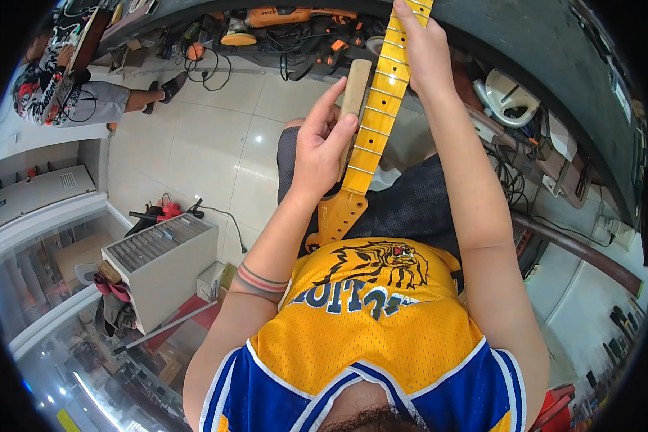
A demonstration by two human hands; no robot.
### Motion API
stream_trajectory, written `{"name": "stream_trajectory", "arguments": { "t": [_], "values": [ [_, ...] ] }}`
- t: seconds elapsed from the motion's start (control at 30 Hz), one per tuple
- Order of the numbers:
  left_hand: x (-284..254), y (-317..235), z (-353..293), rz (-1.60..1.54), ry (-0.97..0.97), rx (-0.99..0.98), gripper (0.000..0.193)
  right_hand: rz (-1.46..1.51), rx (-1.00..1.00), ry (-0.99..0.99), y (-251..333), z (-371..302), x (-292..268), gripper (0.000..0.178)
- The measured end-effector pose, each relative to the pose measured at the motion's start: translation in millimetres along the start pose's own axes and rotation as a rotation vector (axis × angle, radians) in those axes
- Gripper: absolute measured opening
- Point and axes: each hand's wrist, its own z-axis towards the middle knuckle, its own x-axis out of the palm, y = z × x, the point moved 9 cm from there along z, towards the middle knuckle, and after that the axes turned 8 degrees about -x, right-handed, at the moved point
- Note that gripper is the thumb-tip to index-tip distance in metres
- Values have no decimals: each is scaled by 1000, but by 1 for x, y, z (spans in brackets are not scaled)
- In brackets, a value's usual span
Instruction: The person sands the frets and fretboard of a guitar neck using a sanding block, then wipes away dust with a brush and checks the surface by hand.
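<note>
A guitar neck [386, 97] with a yellow fretboard, metal frets and dark dot inlays slants up from my lap. Its headstock [341, 214], with bare tuner holes, lies nearest my body. My right hand [429, 59] is closed around the neck near its far end, at the top of the view. In my left hand [322, 142] is a pale wooden block [357, 85], held lengthwise along the neck's left edge with thumb and fingers on its sides. Whether the block touches the neck, I cannot tell. The block's underside is hidden.
A dark bench [511, 43] curves along the far side, with an orange power tool [281, 16] and cables on a shelf. Another person [65, 93] sits at the far left. A white box with slots [162, 266] stands on my left; a white-grey tool [507, 97] lies right.
</note>
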Motion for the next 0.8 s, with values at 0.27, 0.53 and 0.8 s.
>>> {"name": "stream_trajectory", "arguments": {
  "t": [0.27, 0.53, 0.8],
  "values": [
    [8, -5, -9, 68, 30, 6, 61, -70, -59, -75, -2, 0, -6, 40],
    [7, -7, -19, 142, 29, 63, 59, -118, -117, -76, 5, -4, -2, 39],
    [9, -6, 3, 60, 30, 77, 59, -125, -115, -70, 11, -6, 0, 38]
  ]
}}
